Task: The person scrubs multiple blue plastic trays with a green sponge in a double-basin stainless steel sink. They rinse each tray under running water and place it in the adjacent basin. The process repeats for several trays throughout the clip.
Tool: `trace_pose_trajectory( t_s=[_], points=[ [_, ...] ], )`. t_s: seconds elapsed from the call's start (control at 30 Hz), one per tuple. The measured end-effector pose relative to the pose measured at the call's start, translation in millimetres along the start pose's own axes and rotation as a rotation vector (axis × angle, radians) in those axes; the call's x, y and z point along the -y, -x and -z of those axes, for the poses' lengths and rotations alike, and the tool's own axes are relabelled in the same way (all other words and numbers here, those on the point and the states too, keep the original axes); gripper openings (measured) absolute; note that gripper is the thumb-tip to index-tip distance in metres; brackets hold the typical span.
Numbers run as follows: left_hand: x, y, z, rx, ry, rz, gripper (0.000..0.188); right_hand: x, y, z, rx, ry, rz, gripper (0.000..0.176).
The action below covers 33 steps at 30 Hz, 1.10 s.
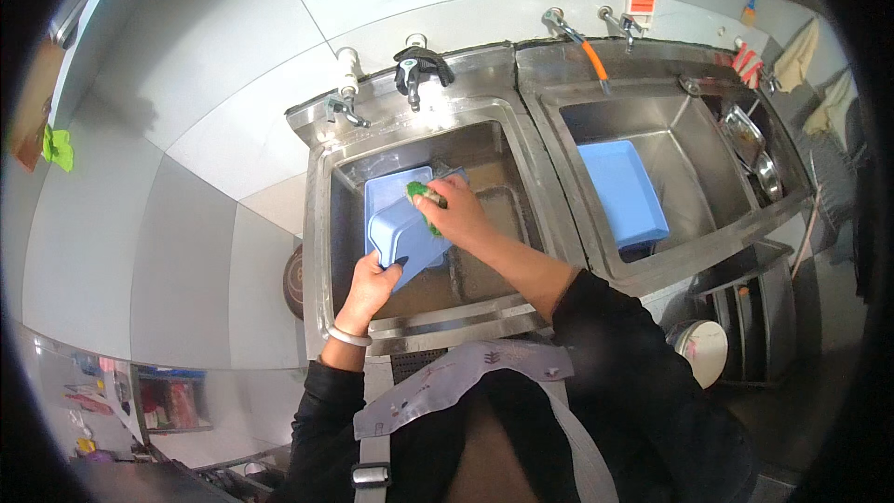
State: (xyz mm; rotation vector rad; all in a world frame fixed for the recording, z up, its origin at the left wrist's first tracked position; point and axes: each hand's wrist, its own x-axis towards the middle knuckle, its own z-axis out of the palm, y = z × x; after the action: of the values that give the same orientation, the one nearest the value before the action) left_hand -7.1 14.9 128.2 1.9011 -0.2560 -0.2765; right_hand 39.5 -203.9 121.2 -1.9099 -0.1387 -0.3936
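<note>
My left hand (370,288) grips the near end of a blue plastic tray (401,237), which is tilted over the left stainless steel sink basin (321,223). In my right hand (457,208) is a green scouring sponge (423,194), pressed against the tray's upturned outer side. Behind the held tray, a second blue tray (391,183) lies in the basin, partly covered by it. Murky water (489,223) stands in the basin, and something submerged there cannot be made out clearly.
Another blue tray (620,188) leans in the right sink basin (688,175). Metal pans (744,134) sit in the far-right compartment. Taps (346,110) line the back wall, one draped with a black glove (436,68); an orange hose end (594,59) hangs over the right basin. A white bucket (700,351) stands below.
</note>
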Motion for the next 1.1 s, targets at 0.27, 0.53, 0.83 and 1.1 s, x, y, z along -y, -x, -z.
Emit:
trace_pose_trajectory(
  t_s=[0.27,0.53,0.83,1.1],
  points=[
    [-6,26,23,-0.023,0.081,-0.017,0.020,-54,-29,39,-0.066,-0.048,-0.454,0.050],
    [-1,24,26,-0.180,0.510,-0.053,0.045,-121,28,22,0.377,-0.342,-0.723,0.057],
    [-58,3,-38,-0.150,-0.566,-0.345,0.036,-61,35,59,0.252,-0.681,-0.848,0.078],
    [-110,-32,-191,0.161,-0.826,-0.910,0.058,6,67,217,-0.146,-0.867,-0.516,0.048]
  ],
)
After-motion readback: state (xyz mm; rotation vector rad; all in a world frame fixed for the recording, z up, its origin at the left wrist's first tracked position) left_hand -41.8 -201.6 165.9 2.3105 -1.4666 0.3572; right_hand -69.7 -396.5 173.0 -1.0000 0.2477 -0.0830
